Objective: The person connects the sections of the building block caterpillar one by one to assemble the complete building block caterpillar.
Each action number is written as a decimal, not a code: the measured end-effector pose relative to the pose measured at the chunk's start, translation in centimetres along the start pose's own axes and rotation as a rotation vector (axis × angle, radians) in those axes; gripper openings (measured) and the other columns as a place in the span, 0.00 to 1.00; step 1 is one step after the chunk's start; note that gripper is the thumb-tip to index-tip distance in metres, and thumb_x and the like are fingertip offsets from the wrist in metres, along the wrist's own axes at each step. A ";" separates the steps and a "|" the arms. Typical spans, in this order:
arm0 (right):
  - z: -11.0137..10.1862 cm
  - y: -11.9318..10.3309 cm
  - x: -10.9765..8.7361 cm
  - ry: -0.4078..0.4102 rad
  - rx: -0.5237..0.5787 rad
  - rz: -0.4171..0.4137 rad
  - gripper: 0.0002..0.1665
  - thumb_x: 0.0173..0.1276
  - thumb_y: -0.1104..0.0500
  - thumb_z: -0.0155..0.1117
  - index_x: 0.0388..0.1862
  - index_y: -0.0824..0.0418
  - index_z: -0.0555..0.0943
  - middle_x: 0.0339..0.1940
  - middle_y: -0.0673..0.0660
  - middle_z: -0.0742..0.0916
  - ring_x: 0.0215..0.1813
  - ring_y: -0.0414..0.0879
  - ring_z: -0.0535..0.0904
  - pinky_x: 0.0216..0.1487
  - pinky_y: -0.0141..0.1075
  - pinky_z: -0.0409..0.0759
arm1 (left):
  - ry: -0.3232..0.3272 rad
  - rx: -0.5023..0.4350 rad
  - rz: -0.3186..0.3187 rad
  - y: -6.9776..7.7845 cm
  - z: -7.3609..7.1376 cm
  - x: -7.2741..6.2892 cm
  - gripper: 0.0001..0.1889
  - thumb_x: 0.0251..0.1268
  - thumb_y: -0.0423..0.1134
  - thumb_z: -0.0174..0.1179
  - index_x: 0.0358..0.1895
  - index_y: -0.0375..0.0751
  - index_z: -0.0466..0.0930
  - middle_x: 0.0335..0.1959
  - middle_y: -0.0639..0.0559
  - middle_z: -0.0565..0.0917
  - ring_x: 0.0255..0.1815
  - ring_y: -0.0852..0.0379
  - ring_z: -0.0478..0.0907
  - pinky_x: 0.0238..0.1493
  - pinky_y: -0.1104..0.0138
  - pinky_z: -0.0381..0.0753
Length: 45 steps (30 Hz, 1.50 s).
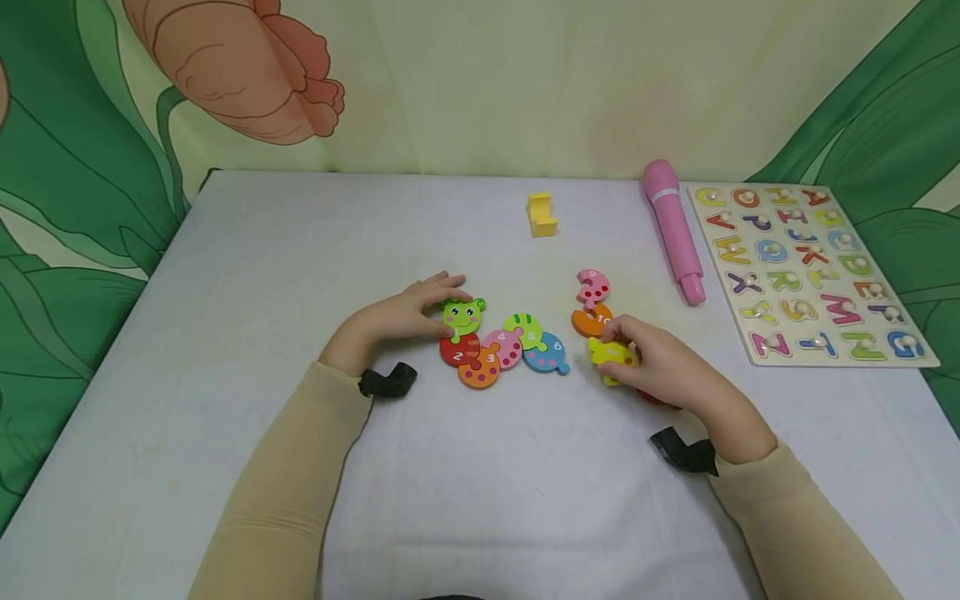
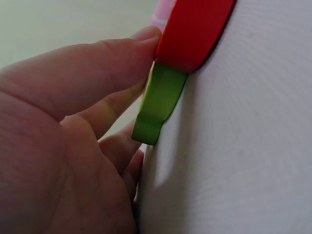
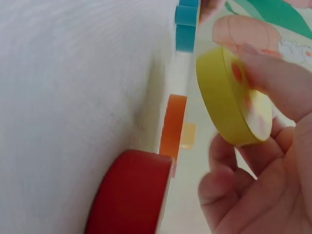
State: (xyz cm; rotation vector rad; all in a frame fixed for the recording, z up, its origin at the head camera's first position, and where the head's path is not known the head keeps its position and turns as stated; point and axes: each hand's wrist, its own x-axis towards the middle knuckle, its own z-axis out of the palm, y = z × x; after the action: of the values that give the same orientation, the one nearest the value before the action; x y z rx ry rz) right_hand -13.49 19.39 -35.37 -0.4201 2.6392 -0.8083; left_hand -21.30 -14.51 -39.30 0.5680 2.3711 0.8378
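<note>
A wooden caterpillar puzzle lies in a joined row. Its green smiling head piece [image 1: 462, 318] adjoins a red piece numbered 2 [image 1: 458, 350], then orange, pink and green pieces, ending in a blue piece numbered 6 [image 1: 546, 353]. My left hand [image 1: 405, 318] holds the head between thumb and fingers, the thumb where green meets red in the left wrist view. To the right of the blue piece, my right hand [image 1: 667, 364] pinches a yellow spotted puzzle piece [image 3: 217, 95], lifted off the cloth. Partly hidden below that hand is a dark red piece [image 3: 131, 195].
A loose orange piece [image 1: 590, 322] and a pink piece [image 1: 593, 287] lie just beyond my right hand. Farther back stand a yellow block-like holder [image 1: 541, 215], a pink microphone-shaped stick [image 1: 675, 233] and a letter puzzle board [image 1: 810, 279] at the right.
</note>
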 end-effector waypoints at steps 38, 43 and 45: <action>2.3 -0.6 0.7 -0.118 0.180 -0.123 0.35 0.55 0.57 0.67 0.59 0.65 0.65 0.21 0.51 0.69 0.25 0.40 0.66 0.28 0.28 0.68 | 0.013 0.009 0.005 0.0 0.1 0.1 0.28 0.56 0.44 0.57 0.63 0.57 0.65 0.73 0.61 0.47 0.75 0.56 0.33 0.70 0.44 0.40; 2.6 -0.6 0.9 -0.107 0.175 -0.101 0.32 0.54 0.56 0.68 0.55 0.64 0.68 0.23 0.51 0.76 0.28 0.42 0.72 0.31 0.27 0.73 | 0.007 0.006 0.001 -0.1 0.1 0.1 0.28 0.56 0.44 0.57 0.63 0.57 0.65 0.73 0.61 0.47 0.75 0.56 0.33 0.69 0.44 0.41; 2.7 -0.5 0.9 -0.102 0.161 -0.090 0.32 0.53 0.56 0.69 0.55 0.63 0.68 0.24 0.51 0.76 0.29 0.43 0.72 0.31 0.27 0.73 | 0.003 0.006 0.003 -0.1 0.1 0.2 0.28 0.56 0.44 0.57 0.63 0.57 0.65 0.73 0.61 0.47 0.75 0.56 0.33 0.69 0.43 0.42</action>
State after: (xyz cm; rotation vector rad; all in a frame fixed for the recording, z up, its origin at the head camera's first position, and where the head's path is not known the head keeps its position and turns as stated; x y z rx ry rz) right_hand -13.10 17.30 -37.42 -0.5247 2.4547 -0.9926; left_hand -21.38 -14.46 -39.49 0.5736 2.3772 0.8336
